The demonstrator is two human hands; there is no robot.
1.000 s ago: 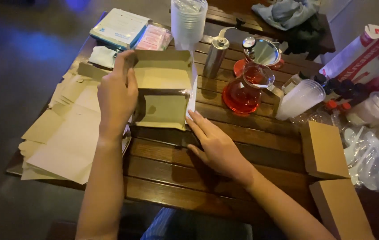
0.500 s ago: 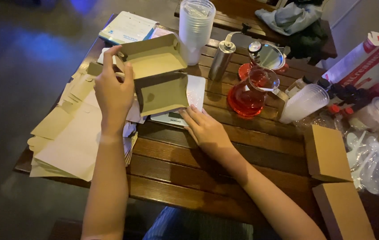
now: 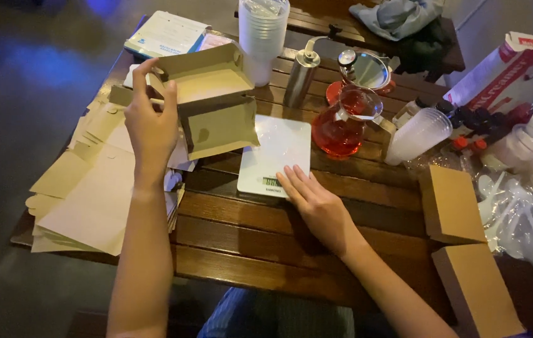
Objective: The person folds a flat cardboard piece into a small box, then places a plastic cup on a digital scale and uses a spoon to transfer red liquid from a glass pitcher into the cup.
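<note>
Here, cardboard box (image 3: 207, 100) in left hand (image 3: 151, 128) — right hand (image 3: 316, 203) on scale (image 3: 276, 156)

Open cardboard box (image 3: 207, 100): plain brown, shallow, lid flap hinged open, tilted, lifted off slatted wooden table, gripped at its left edge by left hand (image 3: 151, 125). Kitchen scale (image 3: 276, 153): flat, white, glossy rectangular top, small display at near edge, lying flat on table just right of box, partly under box's lower corner; right hand (image 3: 316, 203) fingertips resting on near right corner.
</note>
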